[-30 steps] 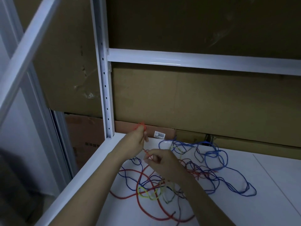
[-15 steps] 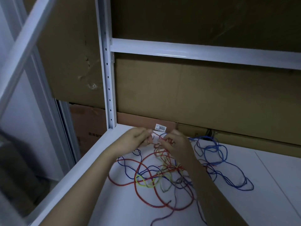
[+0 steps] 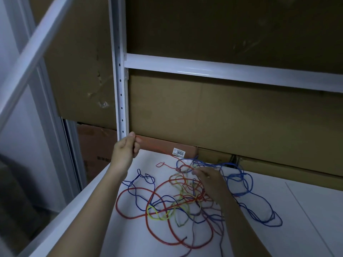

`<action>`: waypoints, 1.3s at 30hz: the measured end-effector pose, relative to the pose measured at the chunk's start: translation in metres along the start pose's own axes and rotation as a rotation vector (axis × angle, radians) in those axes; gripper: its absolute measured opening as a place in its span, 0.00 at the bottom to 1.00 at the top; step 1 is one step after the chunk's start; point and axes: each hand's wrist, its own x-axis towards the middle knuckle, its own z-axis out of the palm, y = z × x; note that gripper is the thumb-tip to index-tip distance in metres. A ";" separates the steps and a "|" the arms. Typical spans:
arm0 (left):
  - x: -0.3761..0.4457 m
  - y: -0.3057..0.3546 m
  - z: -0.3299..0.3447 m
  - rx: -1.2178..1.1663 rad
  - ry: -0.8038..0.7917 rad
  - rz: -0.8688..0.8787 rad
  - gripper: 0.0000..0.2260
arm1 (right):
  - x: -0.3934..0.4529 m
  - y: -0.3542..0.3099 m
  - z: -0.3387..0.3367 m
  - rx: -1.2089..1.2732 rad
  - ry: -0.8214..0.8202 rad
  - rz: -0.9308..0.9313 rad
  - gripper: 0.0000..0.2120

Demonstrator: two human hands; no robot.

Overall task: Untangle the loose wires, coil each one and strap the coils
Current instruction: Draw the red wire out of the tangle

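Left hand (image 3: 124, 152), mid-left of frame, now lifted up and away toward the rack post (image 3: 121, 101), pinching the end of a thin red wire (image 3: 163, 149) that half a second back sat bunched between both hands. Right hand (image 3: 209, 178), centre, dropped onto the tangle (image 3: 185, 197) on the white shelf (image 3: 306, 229), fingers curled into it, exact grip hard to tell. Looks like one strand getting teased free; no coils yet.
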 end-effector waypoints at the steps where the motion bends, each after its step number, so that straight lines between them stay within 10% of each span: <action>1: 0.000 0.001 0.000 -0.022 0.012 -0.005 0.17 | 0.000 -0.002 0.000 0.057 -0.007 0.065 0.10; 9: -0.001 0.009 -0.005 -0.195 0.182 -0.037 0.16 | 0.012 -0.010 -0.014 0.873 0.264 0.534 0.13; 16: 0.004 0.018 -0.003 -0.033 0.105 -0.010 0.17 | 0.001 -0.005 -0.016 -0.264 0.183 0.219 0.11; 20: -0.001 0.019 0.017 0.051 -0.047 0.033 0.17 | -0.006 -0.057 0.003 -0.514 0.368 -0.223 0.19; 26: -0.014 0.022 0.040 0.103 -0.309 0.103 0.18 | 0.002 -0.097 0.058 0.008 -0.070 -0.286 0.24; 32: -0.006 0.038 0.032 -0.033 -0.367 0.049 0.19 | 0.016 -0.080 0.072 0.255 0.067 -0.174 0.09; 39: -0.008 0.050 0.031 -0.578 -0.495 -0.194 0.20 | 0.024 -0.081 0.070 0.688 -0.087 -0.024 0.15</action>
